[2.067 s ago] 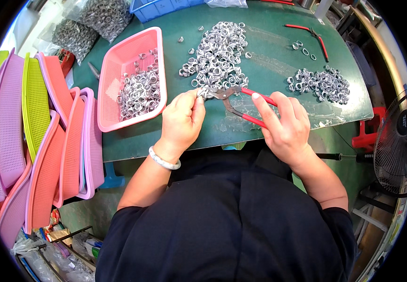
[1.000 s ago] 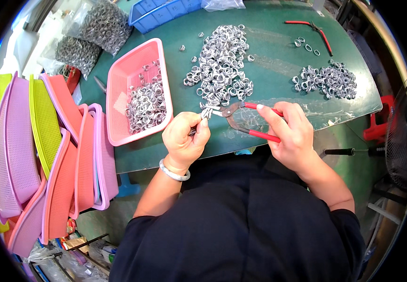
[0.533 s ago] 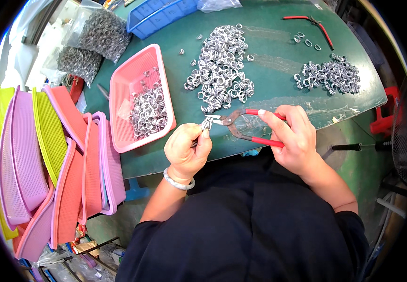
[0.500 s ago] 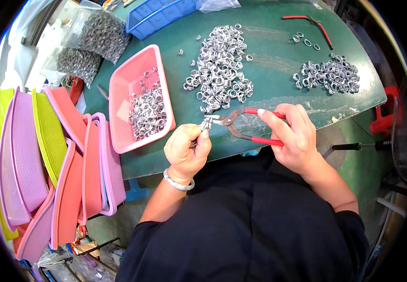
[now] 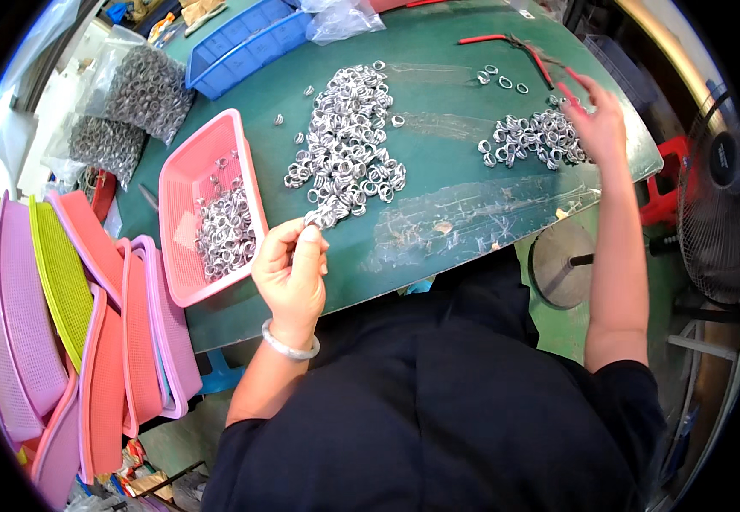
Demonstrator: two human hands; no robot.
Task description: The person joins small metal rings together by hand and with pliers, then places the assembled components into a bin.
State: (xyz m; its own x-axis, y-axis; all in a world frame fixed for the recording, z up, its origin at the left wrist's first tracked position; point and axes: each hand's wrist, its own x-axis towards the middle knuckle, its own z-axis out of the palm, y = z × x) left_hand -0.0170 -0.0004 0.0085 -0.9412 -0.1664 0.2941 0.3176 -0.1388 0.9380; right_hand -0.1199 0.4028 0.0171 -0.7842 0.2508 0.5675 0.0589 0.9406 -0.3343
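My left hand point(image 5: 291, 277) is pinched closed on a small silver ring point(image 5: 311, 219) at the near end of the large ring pile point(image 5: 344, 136). My fingers partly hide the ring. At the far right my right hand point(image 5: 602, 128) is stretched over the smaller ring pile point(image 5: 541, 136). Red-handled pliers point(image 5: 570, 92) are in its fingers, slightly blurred, with their jaws toward the far side. Beside them a second pair of red-handled pliers point(image 5: 489, 38) lies on the table. Left of my left hand stands a pink basket point(image 5: 250, 171) holding more rings.
Several loose rings point(image 5: 505, 82) lie by the second pliers. A blue bin point(image 5: 242, 43) and clear bags of rings point(image 5: 150, 90) are at the far left. Stacked coloured baskets point(image 5: 54, 307) crowd the left side. A black fan point(image 5: 716, 196) and red stool point(image 5: 664, 183) stand right of the green table point(image 5: 464, 213).
My right hand has swung far and right with the pliers, away from my left hand. My left hand has moved to the near end of the large pile. The view has shifted right.
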